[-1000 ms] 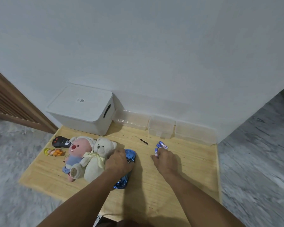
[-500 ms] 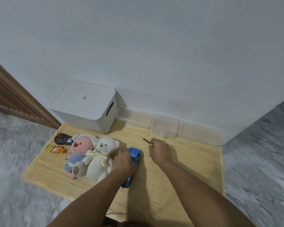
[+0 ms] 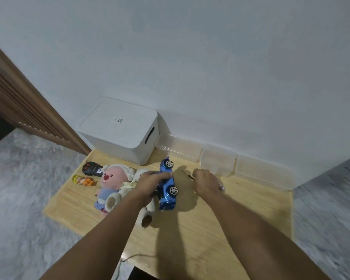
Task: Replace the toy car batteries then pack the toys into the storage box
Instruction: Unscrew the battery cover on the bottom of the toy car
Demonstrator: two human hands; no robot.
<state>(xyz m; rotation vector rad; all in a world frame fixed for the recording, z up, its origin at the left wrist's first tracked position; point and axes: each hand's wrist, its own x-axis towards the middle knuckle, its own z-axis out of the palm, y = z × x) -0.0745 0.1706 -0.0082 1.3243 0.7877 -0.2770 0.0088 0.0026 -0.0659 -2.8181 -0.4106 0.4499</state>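
My left hand [image 3: 150, 183] grips the shiny blue toy car [image 3: 167, 186], lifted and turned on its side so two wheels face me. My right hand [image 3: 205, 181] is curled round a thin dark screwdriver [image 3: 187, 174], whose tip pokes out to the left toward the car. A battery [image 3: 221, 187] peeks out from under my right hand on the wooden board [image 3: 240, 199]. The white storage box [image 3: 119, 130] stands lidded at the back left against the wall.
A pink plush [image 3: 111, 178] and a white teddy [image 3: 146, 211] lie left of the car. A black remote control [image 3: 91, 168] and a small orange-yellow figure [image 3: 83, 180] sit further left. Several clear plastic bins [image 3: 218, 158] line the wall. Grey carpet surrounds the board.
My left hand has lifted the car off the board and tipped it on its side. My right hand left the batteries, moved back and took up the screwdriver.
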